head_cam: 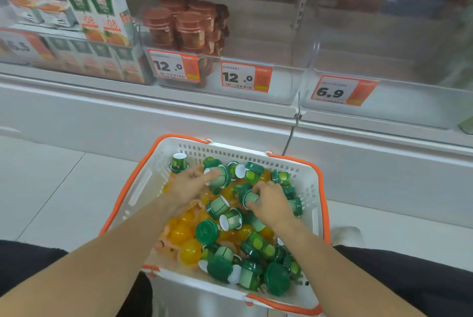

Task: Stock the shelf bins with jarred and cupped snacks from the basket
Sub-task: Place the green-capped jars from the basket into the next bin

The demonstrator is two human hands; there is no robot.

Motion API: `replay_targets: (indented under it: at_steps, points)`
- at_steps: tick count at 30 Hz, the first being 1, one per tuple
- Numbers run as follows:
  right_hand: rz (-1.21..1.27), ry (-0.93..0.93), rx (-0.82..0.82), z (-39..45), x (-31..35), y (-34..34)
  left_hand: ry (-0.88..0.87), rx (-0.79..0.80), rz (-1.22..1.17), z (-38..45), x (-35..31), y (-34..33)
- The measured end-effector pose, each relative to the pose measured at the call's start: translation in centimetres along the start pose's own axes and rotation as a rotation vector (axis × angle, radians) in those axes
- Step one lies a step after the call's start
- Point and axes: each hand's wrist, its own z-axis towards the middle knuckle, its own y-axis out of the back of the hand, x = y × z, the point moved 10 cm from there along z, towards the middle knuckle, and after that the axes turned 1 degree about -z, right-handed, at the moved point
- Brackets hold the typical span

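While both forearms reach into the white basket [143, 183] with orange handles, which sits on the floor below the shelf, the left hand [189, 183] lies at about 11 o'clock in the basket, fingers extended and relaxed, fingertips touching a green-lidded cup [220, 176] lying on its side. At about 1 o'clock the right hand [268, 204] curls its fingers and thumb around another green cup [249, 196]. More green cups and yellow cups [190, 252] fill the basket, jumbled. At 12 o'clock, on the shelf, a clear bin [256, 43] holds stacked brown-lidded jars [189, 27] in its left part; its front bears two 12.0 price tags [245, 76]. Toward 2 o'clock a second clear bin [384, 102] carries a 6.9 tag [340, 90]. Toward 10 o'clock stand green-and-orange cartons [102, 17].
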Motion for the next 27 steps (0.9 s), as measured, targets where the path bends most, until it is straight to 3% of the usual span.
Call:
replay_targets:
  at_steps: [3, 6, 10, 13, 16, 20, 23, 27]
  points:
    - [0.059, -0.074, 0.023, 0.3, -0.4, -0.3, 0.066, 0.21, -0.345, -1.3, -1.8, -0.4]
    - [0.282, -0.178, 0.027, 0.2, -1.4, 0.3, 0.151, 0.287, -0.707, -2.6, -3.1, -0.6]
    - [0.895, -0.325, 0.168, 0.3, -2.3, 1.1, 0.196, 0.416, -0.872, -4.2, -4.7, -1.8]
    - [1.393, -0.234, 0.27, 0.2, 0.2, 3.7, 0.266, 0.406, -0.9, -4.9, -5.4, -2.7]
    - [1.647, -0.095, 0.353, -0.1, 3.3, 7.2, 0.318, 0.469, -0.714, -5.2, -6.3, -4.4]
    - [1.638, 0.03, 0.371, -0.7, 6.7, 10.0, 0.248, 0.638, -0.409, -6.6, -8.9, -7.0]
    - [1.597, 0.121, 0.335, -1.2, 8.5, 11.7, 0.223, 0.693, -0.4, -7.7, -11.1, -8.6]
    - [1.556, 0.201, 0.297, -1.5, 9.4, 13.1, 0.254, 0.618, -0.467, -8.1, -12.8, -8.6]
